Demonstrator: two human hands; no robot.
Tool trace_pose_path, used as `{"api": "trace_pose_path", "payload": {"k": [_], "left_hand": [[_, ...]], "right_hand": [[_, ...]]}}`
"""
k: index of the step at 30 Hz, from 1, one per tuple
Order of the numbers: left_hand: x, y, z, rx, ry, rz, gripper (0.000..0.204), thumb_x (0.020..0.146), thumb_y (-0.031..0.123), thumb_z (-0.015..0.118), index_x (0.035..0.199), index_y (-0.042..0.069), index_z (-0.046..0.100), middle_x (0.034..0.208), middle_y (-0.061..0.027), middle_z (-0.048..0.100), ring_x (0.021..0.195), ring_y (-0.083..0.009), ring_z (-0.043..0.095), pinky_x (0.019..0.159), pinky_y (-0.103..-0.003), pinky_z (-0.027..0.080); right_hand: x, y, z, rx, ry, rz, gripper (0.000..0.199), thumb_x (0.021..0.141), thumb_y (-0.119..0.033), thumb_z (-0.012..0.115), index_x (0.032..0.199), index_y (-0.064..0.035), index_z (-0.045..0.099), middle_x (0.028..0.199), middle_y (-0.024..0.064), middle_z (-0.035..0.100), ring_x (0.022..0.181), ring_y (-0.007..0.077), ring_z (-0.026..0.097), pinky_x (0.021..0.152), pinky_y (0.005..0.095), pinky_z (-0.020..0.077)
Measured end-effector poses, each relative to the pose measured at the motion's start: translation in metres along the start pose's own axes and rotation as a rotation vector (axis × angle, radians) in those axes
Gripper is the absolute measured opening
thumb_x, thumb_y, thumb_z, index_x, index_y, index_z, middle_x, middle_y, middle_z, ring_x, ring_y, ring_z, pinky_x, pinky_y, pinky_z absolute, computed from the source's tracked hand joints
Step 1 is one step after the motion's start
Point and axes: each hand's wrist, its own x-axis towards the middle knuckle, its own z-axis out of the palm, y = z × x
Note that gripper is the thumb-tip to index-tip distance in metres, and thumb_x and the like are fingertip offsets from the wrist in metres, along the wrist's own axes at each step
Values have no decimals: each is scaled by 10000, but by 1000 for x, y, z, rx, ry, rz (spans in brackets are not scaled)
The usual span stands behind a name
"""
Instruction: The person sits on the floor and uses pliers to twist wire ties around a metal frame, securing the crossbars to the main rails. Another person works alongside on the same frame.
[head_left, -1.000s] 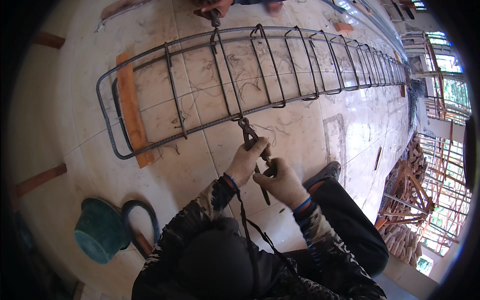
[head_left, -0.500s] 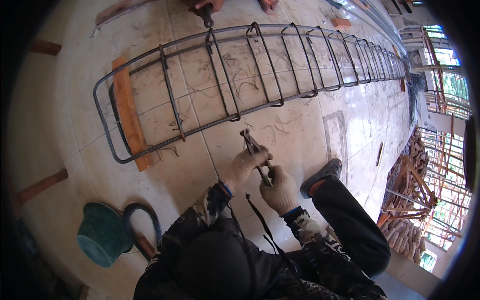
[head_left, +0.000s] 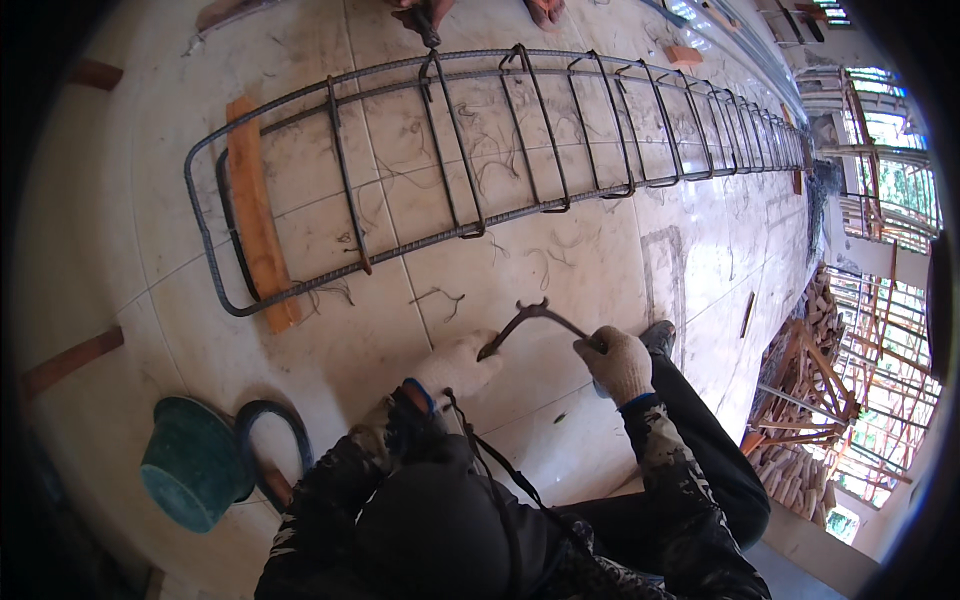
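A pair of rusty pincers (head_left: pixel 533 309) spans my two gloved hands, its handles spread wide and its jaws facing the rebar cage. My left hand (head_left: pixel 460 367) is closed round one handle. The other handle is in the grip of my right hand (head_left: pixel 620 368). Beyond them lies the long rebar cage (head_left: pixel 400 250), its stirrups crossing between ribbed bars. A few bits of tie wire (head_left: pixel 440 298) lie on the tiles between my left hand and the cage. Across the cage, another person's hand (head_left: pixel 435 12) holds a dark tool by the top bar.
A wooden batten (head_left: pixel 262 240) lies under the cage's left end. At the lower left stands a green bucket (head_left: pixel 190 475) beside a curved dark object (head_left: pixel 268 420). Wire scraps litter the tiled floor. A person's bare foot (head_left: pixel 543 10) shows at the top. Stacked wood (head_left: pixel 795 480) fills the right side.
My hands have moved apart and the pincers' handles have swung wide. Bits of wire now lie on the tiles left of the pincers. The other person's hand has shifted slightly right.
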Motion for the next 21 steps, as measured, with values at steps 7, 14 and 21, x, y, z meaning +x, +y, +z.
{"api": "trace_pose_path", "payload": {"k": [7, 14, 21], "left_hand": [[-3, 72, -68, 770, 1053, 419, 621, 894, 553, 740, 1255, 50, 700, 1143, -208, 721, 1106, -345, 699, 881, -470, 552], [55, 103, -111, 447, 612, 50, 625, 983, 612, 561, 1048, 17, 740, 956, -250, 756, 942, -444, 742, 856, -537, 580], [76, 95, -100, 433, 766, 40, 452, 1007, 449, 493, 1099, 73, 728, 1003, -230, 770, 929, -439, 746, 817, -563, 588]], "right_hand": [[8, 34, 49, 94, -7, -74, 422, 943, -470, 709, 1044, -70, 799, 887, 184, 769, 890, 395, 751, 825, 482, 582], [-4, 27, 84, 199, -136, -119, 529, 935, -420, 725, 1282, -22, 688, 1049, 211, 754, 992, 373, 737, 881, 460, 577], [2, 39, 87, 222, -139, -158, 497, 945, -405, 701, 1251, -14, 700, 1041, 210, 761, 988, 390, 738, 911, 469, 577]]}}
